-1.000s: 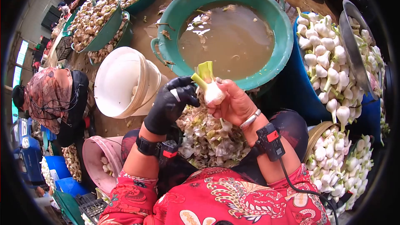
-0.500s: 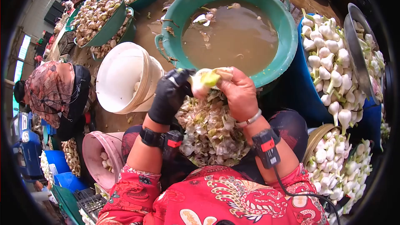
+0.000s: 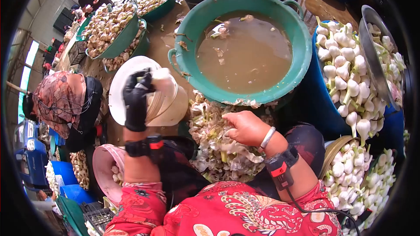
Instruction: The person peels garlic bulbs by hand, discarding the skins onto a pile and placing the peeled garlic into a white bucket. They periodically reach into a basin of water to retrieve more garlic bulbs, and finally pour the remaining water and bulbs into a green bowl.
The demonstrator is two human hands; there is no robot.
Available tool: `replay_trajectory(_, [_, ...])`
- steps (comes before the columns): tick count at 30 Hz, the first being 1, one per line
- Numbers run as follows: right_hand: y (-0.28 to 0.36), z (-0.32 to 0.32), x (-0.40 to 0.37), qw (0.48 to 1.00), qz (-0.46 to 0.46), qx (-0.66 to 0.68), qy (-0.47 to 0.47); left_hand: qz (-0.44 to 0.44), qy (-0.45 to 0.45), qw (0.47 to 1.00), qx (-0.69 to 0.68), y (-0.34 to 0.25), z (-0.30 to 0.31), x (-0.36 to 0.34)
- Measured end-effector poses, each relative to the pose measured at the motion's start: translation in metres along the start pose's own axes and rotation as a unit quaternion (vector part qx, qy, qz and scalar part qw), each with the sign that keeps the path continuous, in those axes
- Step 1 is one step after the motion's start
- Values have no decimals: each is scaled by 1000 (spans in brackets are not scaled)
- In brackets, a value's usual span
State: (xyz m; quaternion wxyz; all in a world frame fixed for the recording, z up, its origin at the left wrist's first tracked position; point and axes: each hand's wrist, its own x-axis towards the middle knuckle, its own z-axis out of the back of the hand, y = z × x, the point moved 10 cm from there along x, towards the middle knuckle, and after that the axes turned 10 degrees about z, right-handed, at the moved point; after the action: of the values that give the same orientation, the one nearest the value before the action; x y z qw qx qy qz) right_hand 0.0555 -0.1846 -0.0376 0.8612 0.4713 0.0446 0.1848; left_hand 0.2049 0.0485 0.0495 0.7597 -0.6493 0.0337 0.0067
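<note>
My left hand, in a black glove, is closed on a pale garlic bulb, blurred by motion, over the white bucket. My bare right hand hovers at the heap of garlic skins in front of my lap. Its index finger and thumb stand apart, and I see nothing in it. Just beyond the heap is a green tub of murky water with bits of garlic and skin floating in it.
On the right, a blue barrel brims with peeled garlic bulbs beside a metal basin. A pink bucket stands left of my knee. Tubs of unpeeled garlic sit at the back left. A person in a patterned head cover bends nearby.
My hands have parted. The left has swung left with the garlic bulb to the white bucket; the right has let go and dropped toward the skins.
</note>
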Motion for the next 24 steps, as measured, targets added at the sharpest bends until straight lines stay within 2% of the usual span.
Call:
replay_trajectory(1, [7, 12, -1, 994, 68, -2, -86, -131, -41, 975, 172, -21, 21, 7])
replay_trajectory(2, [11, 21, 2, 993, 69, -4, -91, -133, -62, 966, 212, -30, 36, 12])
replay_trajectory(4, [-2, 34, 8, 986, -52, 123, -104, -124, -58, 942, 307, -55, 34, 16])
replay_trajectory(5, [-4, 45, 7, 972, -46, 154, -169, -123, -21, 931, 343, -65, 15, 21])
replay_trajectory(6, [-5, 45, 10, 972, -46, 151, -172, -170, 26, 903, 394, -77, -15, 25])
replay_trajectory(8, [-14, 58, 7, 951, -73, 159, -253, -242, 76, 804, 538, -98, -83, 37])
replay_trajectory(10, [-15, 61, 8, 948, -73, 169, -260, -237, 216, 889, 327, -93, -146, 67])
replay_trajectory(12, [-22, 65, 4, 941, -84, 155, -287, -196, 199, 849, 448, -66, -195, 113])
replay_trajectory(14, [-22, 78, -1, 940, -97, 127, -303, -80, 214, 849, 477, -16, -232, 154])
replay_trajectory(16, [-20, 93, -8, 922, -82, 128, -356, -175, 190, 806, 533, 50, -265, 212])
replay_trajectory(17, [-23, 96, -9, 917, -119, 170, -341, -77, 204, 818, 532, 69, -272, 216])
replay_trajectory(18, [-24, 101, -11, 912, -122, 179, -349, -18, 200, 825, 528, 89, -279, 220])
replay_trajectory(20, [-27, 108, -12, 909, -134, 198, -342, -57, 156, 843, 511, 135, -288, 257])
replay_trajectory(21, [-29, 109, -11, 906, -139, 207, -341, -41, 154, 811, 562, 143, -292, 264])
replay_trajectory(24, [-35, 109, -7, 903, -139, 213, -346, -3, 155, 843, 516, 124, -280, 250])
